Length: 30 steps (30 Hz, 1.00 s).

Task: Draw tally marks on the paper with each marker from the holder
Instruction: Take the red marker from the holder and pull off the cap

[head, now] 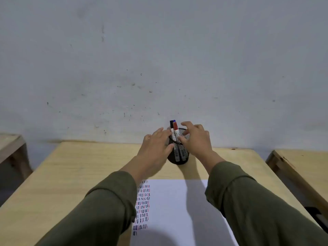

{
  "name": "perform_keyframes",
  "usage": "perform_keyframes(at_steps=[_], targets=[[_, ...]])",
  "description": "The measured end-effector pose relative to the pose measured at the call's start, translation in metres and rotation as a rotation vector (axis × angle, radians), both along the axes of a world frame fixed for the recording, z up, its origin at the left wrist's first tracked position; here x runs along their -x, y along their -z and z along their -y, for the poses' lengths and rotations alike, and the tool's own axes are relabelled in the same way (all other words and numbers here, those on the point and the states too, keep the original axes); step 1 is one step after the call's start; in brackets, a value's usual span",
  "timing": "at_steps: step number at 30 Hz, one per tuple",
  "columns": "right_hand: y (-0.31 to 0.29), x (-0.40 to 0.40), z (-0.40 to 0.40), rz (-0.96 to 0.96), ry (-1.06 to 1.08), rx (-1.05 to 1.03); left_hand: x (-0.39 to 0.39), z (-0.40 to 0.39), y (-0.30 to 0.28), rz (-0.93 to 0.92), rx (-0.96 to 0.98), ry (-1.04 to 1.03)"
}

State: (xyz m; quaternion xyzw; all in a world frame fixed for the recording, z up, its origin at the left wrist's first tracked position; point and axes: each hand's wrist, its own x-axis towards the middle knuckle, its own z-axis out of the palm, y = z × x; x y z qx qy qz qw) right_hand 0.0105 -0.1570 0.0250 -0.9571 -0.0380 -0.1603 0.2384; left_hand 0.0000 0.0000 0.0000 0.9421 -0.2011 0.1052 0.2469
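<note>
Your left hand (156, 146) rests against the left side of the black mesh holder (179, 155), fingers stretched out flat along it and the thumb low against its wall, not clenched around anything. Your right hand (196, 138) is at the holder's right rim with the fingers spread and curved; its thumb tip sits just beside the red-capped marker (176, 131), but you cannot tell whether it is touching it, and the hand has nothing gripped. The holder stands on the table (74, 167) near the far edge, close to the wall (159, 59). Two more markers stand in it behind the red one, with a black cap and a blue cap showing. The paper (170, 210) lies nearer you, between your sleeves, with rows of black and red tally marks (142, 205) down its left side.
</note>
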Motion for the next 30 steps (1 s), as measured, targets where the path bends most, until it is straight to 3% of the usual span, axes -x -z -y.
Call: perform_keyframes(at_steps=[10,18,25,30], targets=[[0.003,-0.015,-0.005,-0.009,0.082,-0.067,-0.008,-0.002,0.004,0.072,-0.012,-0.018],[0.001,-0.013,-0.004,-0.01,0.111,-0.2,-0.006,0.003,0.002,0.025,-0.033,-0.017],[-0.047,0.011,-0.002,0.174,-0.037,-0.445,0.009,0.005,-0.029,0.047,-0.039,-0.017],[-0.057,0.013,-0.005,0.226,-0.059,-0.52,0.008,0.007,-0.051,0.105,0.149,-0.096]])
